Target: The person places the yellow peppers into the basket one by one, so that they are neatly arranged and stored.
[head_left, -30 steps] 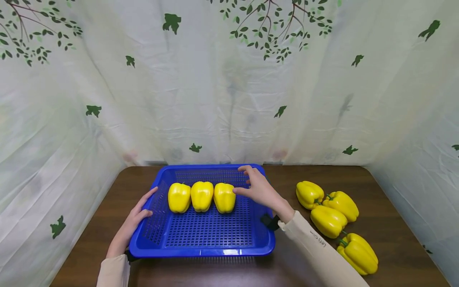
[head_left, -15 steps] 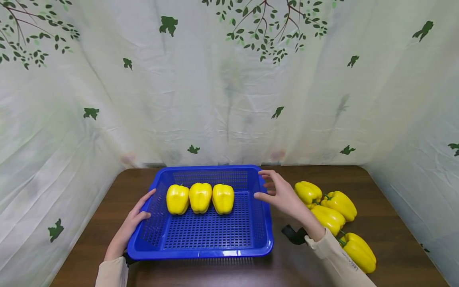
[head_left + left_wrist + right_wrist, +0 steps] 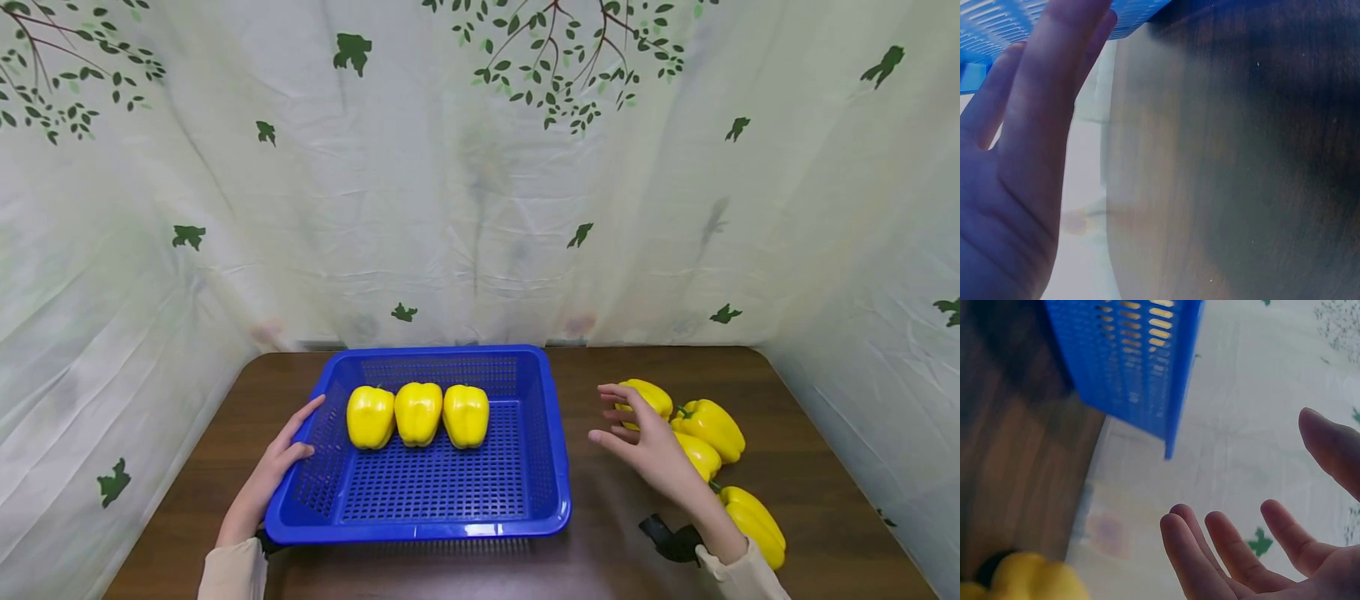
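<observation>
Three yellow bell peppers stand side by side in the blue perforated basket [image 3: 435, 527]: a left one [image 3: 371, 417], a middle one [image 3: 417, 414] and a right one [image 3: 466, 416]. My left hand [image 3: 272, 467] rests against the basket's left rim, its fingers fairly straight and touching the side. In the left wrist view, those fingers [image 3: 1041, 94] reach up to the basket wall. Over the table, right of the basket, my right hand [image 3: 648, 446] holds nothing, its fingers spread and slightly bent. It overlaps part of a loose group of yellow bell peppers [image 3: 711, 429] in the head view.
One more yellow bell pepper [image 3: 753, 525] lies nearest the front of that group, partly behind the right forearm. The brown wooden table [image 3: 592, 367] ends at a pale curtain [image 3: 480, 208] with printed leaves. A black strap [image 3: 671, 540] is on the right wrist.
My right hand has moved from above the right pepper in the basket, out over the rim and rightward to the loose peppers. The left hand has stayed at the basket's left rim.
</observation>
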`<state>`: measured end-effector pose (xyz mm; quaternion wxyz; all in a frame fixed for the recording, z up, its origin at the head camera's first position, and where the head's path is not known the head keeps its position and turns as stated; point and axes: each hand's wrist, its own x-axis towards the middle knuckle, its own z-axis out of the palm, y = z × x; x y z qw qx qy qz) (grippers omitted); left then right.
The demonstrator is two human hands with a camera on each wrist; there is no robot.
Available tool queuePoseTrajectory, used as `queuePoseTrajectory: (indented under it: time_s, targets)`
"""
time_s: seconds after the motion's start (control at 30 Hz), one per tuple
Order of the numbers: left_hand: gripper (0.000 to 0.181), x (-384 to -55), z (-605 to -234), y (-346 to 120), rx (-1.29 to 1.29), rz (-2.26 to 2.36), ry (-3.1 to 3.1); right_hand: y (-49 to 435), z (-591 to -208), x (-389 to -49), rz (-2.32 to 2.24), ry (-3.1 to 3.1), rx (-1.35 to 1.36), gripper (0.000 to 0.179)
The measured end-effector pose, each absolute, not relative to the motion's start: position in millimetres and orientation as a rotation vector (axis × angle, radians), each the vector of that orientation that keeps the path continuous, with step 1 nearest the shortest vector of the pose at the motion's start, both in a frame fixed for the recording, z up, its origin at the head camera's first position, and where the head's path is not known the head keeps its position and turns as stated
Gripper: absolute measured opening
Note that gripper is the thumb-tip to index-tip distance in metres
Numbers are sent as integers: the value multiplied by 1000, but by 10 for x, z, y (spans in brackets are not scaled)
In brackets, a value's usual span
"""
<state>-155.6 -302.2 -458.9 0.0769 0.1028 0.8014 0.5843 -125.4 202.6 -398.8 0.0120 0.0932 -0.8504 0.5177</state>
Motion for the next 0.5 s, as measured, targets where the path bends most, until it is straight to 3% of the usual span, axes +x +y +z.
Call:
queuePoseTrajectory:
  time_s: [0.5]
  targets:
    - [61, -1556, -4572, -3012, 309, 1756, 2391, 2607, -4072, -846, 1522, -2680, 77, 56]
